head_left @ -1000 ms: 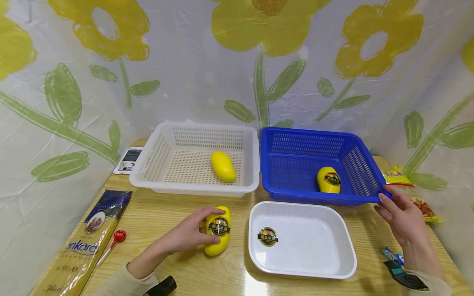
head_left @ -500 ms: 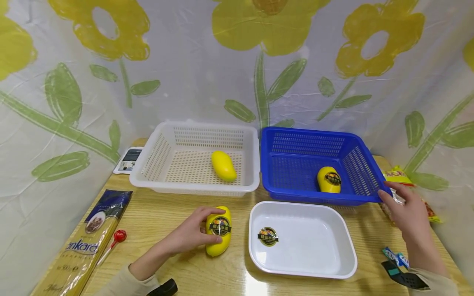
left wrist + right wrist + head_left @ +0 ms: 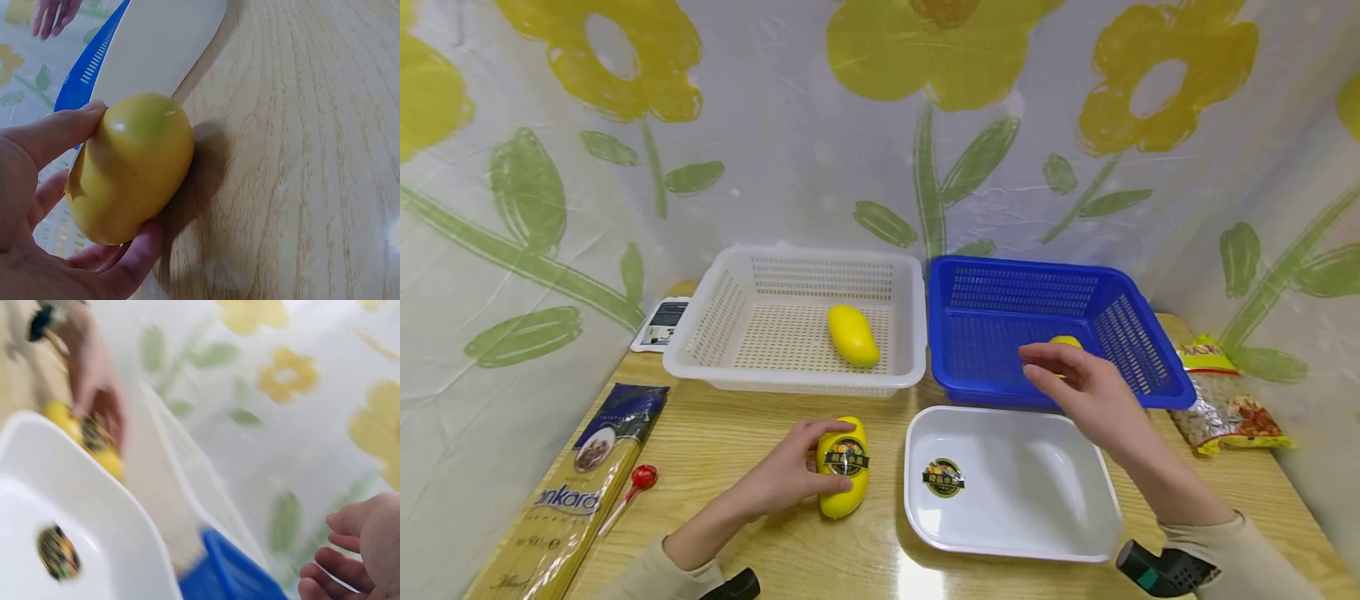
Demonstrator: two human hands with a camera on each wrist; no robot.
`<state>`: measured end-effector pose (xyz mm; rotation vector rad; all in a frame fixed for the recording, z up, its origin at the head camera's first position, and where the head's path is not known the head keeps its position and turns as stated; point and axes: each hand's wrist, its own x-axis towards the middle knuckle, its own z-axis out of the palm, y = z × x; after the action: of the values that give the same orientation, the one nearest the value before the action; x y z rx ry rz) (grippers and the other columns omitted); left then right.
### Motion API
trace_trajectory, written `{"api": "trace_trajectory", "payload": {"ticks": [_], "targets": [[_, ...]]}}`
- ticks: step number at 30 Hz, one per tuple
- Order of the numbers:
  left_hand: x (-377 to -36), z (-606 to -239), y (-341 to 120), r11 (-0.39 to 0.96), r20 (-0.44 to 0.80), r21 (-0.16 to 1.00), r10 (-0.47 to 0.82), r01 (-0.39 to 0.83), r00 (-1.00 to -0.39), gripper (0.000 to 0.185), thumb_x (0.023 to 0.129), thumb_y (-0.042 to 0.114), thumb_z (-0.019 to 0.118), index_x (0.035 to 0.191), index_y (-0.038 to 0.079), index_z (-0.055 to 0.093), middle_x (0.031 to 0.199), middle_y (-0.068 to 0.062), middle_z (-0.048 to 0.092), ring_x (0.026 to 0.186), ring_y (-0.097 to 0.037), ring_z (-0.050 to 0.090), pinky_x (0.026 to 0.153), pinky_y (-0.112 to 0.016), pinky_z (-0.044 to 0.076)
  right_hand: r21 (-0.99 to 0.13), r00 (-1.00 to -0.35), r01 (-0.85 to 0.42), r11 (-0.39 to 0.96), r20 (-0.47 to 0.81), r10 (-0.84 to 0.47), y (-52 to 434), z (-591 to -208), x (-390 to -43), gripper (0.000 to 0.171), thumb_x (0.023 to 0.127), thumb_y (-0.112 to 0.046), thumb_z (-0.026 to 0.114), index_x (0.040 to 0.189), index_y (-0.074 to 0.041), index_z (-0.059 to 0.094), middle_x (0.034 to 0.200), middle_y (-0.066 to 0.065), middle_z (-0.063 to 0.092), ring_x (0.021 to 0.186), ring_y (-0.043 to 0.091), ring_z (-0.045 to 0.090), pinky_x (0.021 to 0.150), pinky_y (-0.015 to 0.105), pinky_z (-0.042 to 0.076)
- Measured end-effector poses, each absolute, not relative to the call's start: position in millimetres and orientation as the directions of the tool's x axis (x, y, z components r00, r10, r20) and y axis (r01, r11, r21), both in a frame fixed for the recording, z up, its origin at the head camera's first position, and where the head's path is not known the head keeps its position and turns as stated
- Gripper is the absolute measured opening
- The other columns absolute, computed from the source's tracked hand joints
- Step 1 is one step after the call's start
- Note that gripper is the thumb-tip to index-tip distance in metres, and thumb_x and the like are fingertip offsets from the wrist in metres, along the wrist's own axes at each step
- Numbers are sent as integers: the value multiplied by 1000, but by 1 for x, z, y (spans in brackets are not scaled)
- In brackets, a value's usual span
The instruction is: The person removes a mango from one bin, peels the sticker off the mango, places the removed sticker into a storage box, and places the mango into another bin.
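The mango (image 3: 843,467) lies on the table (image 3: 737,433), left of the white tray (image 3: 1097,500). It looks smooth, firm and light; best held round its middle. The left hand (image 3: 790,473) grasps it; the right hand (image 3: 1086,390) hovers unclenched over the blue basket (image 3: 985,283).

Head view: looks forward and down from above the table's near edge and takes in the whole wooden table (image 3: 730,433). Left wrist view: very close, low over the tabletop, facing along the grain past the held mango (image 3: 134,165). Right wrist view: blurred, tilted, aimed across the white tray (image 3: 75,506) toward the curtain. All three views share the white tray and this mango.
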<state>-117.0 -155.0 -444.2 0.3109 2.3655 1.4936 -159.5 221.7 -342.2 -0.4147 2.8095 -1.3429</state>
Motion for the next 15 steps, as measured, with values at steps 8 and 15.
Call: {"api": "trace_trajectory", "payload": {"ticks": [8,15], "targets": [[-117,-444,-152,492,-151,870,317,26,-937,65,75,27,85,133,20,57,122,-13,46,108,-29,52,84,-35,50,-844,-867,-248,475,-25,-497,142,-356,-158,33,97,-29,63,124,-12,65,118,4,67,105,17,64,87,31,53],[-114,-443,-149,496,-138,868,266,13,-954,64,74,27,86,131,20,59,125,-14,47,107,-27,52,86,-39,49,-819,-790,-308,483,-63,-610,91,-376,-154,33,97,-31,62,124,-11,65,115,3,68,101,13,65,85,31,54]]}}
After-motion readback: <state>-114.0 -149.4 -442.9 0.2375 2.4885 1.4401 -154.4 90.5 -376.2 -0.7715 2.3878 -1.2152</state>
